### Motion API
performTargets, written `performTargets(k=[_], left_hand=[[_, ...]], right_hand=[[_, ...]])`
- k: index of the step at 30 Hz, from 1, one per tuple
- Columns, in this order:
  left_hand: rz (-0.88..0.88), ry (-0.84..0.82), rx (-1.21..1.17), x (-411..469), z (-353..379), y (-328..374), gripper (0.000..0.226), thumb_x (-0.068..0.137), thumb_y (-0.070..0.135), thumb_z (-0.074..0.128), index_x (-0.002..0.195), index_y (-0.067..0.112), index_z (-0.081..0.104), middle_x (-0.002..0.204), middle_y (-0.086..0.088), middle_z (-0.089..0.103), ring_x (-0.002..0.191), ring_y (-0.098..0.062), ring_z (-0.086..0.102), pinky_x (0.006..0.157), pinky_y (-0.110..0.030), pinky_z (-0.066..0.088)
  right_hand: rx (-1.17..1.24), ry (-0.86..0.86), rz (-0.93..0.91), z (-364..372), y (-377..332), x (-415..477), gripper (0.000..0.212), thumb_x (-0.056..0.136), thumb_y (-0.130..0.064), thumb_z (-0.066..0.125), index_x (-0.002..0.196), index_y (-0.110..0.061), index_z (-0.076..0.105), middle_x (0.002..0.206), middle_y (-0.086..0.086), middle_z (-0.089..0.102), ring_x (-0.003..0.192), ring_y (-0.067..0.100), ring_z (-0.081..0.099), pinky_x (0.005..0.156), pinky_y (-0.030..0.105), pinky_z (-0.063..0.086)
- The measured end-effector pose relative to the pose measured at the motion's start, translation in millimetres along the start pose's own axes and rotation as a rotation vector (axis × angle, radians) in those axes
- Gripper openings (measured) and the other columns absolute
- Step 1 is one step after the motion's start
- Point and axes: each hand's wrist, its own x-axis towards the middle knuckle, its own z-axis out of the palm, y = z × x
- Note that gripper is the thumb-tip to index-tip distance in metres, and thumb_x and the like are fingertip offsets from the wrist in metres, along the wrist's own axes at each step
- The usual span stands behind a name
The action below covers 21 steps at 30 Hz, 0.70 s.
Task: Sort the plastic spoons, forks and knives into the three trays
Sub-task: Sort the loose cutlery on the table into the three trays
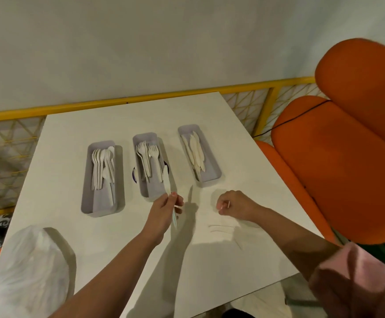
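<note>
Three grey trays stand in a row on the white table (pixel 72 125). The left tray (pixel 88 203) holds spoons (pixel 102 164), the middle tray (pixel 145 191) holds forks (pixel 146 154), the right tray (pixel 212 177) holds knives (pixel 195 152). My left hand (pixel 164 212) pinches a white plastic knife (pixel 166 180) by its handle, blade pointing up over the middle tray's near right corner. My right hand (pixel 235 205) is curled on the table to the right, with something small and thin between its fingers; what it is I cannot tell. A few pale pieces of cutlery (pixel 223 228) lie just in front of that hand.
A white plastic bag (pixel 28 269) lies at the table's near left corner. An orange padded seat (pixel 347 157) stands close to the table's right edge. A yellow rail (pixel 141 99) and a wall run behind the far edge.
</note>
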Motion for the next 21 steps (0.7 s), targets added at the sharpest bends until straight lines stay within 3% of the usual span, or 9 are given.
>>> performTargets(k=[4,8,10,14,21], left_hand=[[0.007,-0.036,-0.008,-3,8,2,0.034,0.101,0.024,0.035,0.085,0.006,0.058,0.082,-0.005,0.06,0.074,-0.018,0.055,0.07,-0.024,0.047],[-0.014,-0.054,0.032,-3,13,3,0.034,0.101,0.026,0.034,0.084,0.009,0.058,0.082,-0.004,0.06,0.073,-0.018,0.057,0.072,-0.025,0.046],[-0.023,-0.06,0.051,-5,13,4,0.034,0.101,0.027,0.034,0.086,0.008,0.058,0.083,-0.004,0.061,0.071,-0.017,0.057,0.073,-0.026,0.046],[-0.029,-0.058,0.089,-8,12,3,0.034,0.101,0.028,0.034,0.088,0.008,0.059,0.084,-0.004,0.061,0.071,-0.016,0.058,0.072,-0.025,0.045],[-0.054,-0.063,0.11,-10,5,1,0.034,0.101,0.026,0.035,0.088,0.006,0.059,0.083,-0.007,0.061,0.071,-0.018,0.058,0.07,-0.026,0.047]], right_hand=[[-0.167,-0.094,0.072,-1,22,-13,0.032,0.075,-0.016,0.076,0.102,-0.003,0.065,0.08,-0.007,0.05,0.081,0.014,0.049,0.063,0.012,0.037],[-0.398,-0.171,0.124,13,29,-22,0.059,0.073,-0.035,0.076,0.121,-0.012,0.051,0.117,0.002,0.05,0.106,0.018,0.047,0.083,0.025,0.038],[-0.456,-0.134,0.115,20,28,-22,0.052,0.078,-0.031,0.071,0.121,-0.01,0.05,0.123,0.004,0.049,0.115,0.021,0.047,0.085,0.027,0.039],[-0.476,-0.063,0.066,30,21,-16,0.027,0.088,-0.018,0.059,0.112,-0.005,0.056,0.121,0.011,0.054,0.113,0.026,0.052,0.082,0.031,0.041],[-0.637,-0.069,-0.15,41,1,-4,0.028,0.094,-0.018,0.05,0.12,-0.006,0.053,0.128,0.011,0.048,0.121,0.026,0.043,0.094,0.033,0.036]])
